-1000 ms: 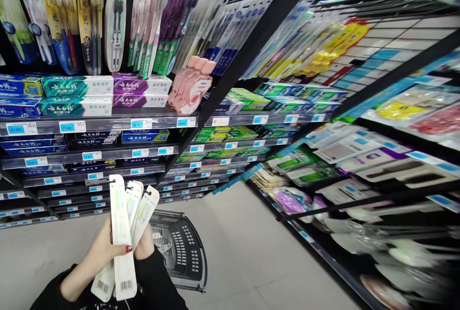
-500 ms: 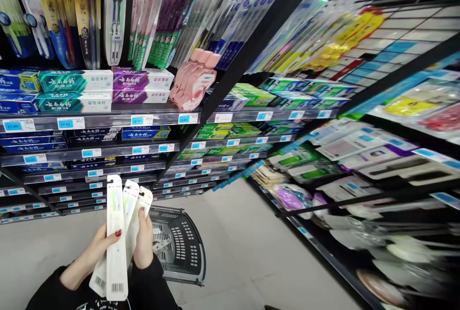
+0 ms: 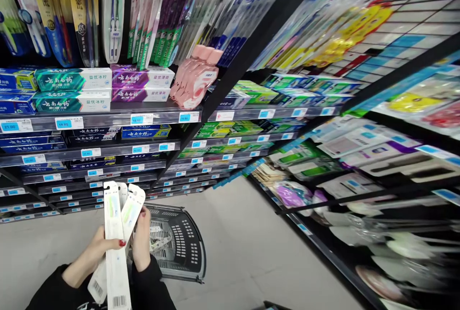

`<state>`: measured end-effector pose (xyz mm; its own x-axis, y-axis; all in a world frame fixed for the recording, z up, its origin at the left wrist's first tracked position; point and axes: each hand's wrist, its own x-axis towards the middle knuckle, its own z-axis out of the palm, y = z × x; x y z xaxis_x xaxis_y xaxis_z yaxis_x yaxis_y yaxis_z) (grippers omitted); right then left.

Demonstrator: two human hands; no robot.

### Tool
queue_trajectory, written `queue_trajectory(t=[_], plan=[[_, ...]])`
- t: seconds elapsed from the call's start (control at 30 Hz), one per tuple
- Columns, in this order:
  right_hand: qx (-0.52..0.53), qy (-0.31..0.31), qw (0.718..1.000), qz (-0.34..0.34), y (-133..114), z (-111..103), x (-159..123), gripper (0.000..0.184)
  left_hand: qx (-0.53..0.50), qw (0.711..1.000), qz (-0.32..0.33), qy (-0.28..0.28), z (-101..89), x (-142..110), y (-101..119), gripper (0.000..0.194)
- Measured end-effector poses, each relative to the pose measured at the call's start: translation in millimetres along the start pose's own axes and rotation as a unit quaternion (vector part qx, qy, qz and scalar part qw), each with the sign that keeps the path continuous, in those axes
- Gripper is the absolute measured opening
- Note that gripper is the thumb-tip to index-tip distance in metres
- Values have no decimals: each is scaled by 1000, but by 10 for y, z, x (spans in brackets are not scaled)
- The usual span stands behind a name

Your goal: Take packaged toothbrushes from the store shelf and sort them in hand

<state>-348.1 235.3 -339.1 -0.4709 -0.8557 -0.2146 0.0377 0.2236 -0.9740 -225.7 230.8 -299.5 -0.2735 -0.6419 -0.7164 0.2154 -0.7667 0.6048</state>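
Several long white toothbrush packages (image 3: 114,233) with hanging hooks at the top are fanned out in front of me. My left hand (image 3: 95,255) is closed around them from the left, its thumb across the front one. On the right, my right hand (image 3: 142,243) grips the edge of the rightmost toothbrush package (image 3: 132,210) near its top. A barcode shows at the lower end of the front package. The packages overlap, so parts of the rear ones are hidden.
A dark shopping basket (image 3: 183,247) stands on the floor behind my right hand, with some items inside. Ahead, shelves hold toothpaste boxes (image 3: 74,100), pink bottles (image 3: 196,80) and hanging toothbrushes (image 3: 114,22). Another rack with packaged goods (image 3: 362,137) runs along the right.
The packages have dropped slightly. The rightmost one now overlaps the middle one and leans right, and the fan is narrower. My right hand has shifted a little left and down.
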Motion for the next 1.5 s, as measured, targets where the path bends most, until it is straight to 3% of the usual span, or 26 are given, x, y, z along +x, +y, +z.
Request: queue_trajectory(t=[0.07, 0.13, 0.23, 0.33, 0.5, 0.6, 0.7, 0.83, 0.9, 1.23, 1.5], plan=[[-88, 19, 994, -59, -133, -70, -85, 27, -12, 999, 24, -21, 12, 7, -20, 42], [-192, -69, 976, -76, -290, -138, -178, 22, -29, 998, 49, -35, 17, 34, -50, 42], [-255, -252, 933, 6, -477, -201, -300, 18, -36, 996, 76, 5, 10, 106, -99, 44], [-268, -307, 911, 55, -554, -219, -366, 27, 16, 993, 101, 59, -15, 183, -149, 49], [-321, -283, 904, 13, -546, -250, -339, 7, 88, 981, 148, 92, -91, 270, -225, 58], [-224, -256, 940, -3, -513, -312, -290, 9, 68, 981, 127, 126, -118, 270, -215, 62], [-98, -218, 971, 18, -484, -396, -246, 17, 30, 990, 77, 116, -100, 224, -140, 64], [-107, -103, 989, 17, -433, -483, -165, 20, 3, 992, 95, 85, -58, 137, -1, 69], [-112, -77, 990, 28, -382, -513, -112, 20, -11, 992, 102, 77, -48, 105, 45, 71], [-38, -103, 989, 102, -182, -513, -70, 47, -93, 990, 102, 16, -32, 77, 44, 76], [-115, -148, 981, 44, -216, -272, -249, 15, -178, 980, 81, -33, 57, -1, 73, 68]])
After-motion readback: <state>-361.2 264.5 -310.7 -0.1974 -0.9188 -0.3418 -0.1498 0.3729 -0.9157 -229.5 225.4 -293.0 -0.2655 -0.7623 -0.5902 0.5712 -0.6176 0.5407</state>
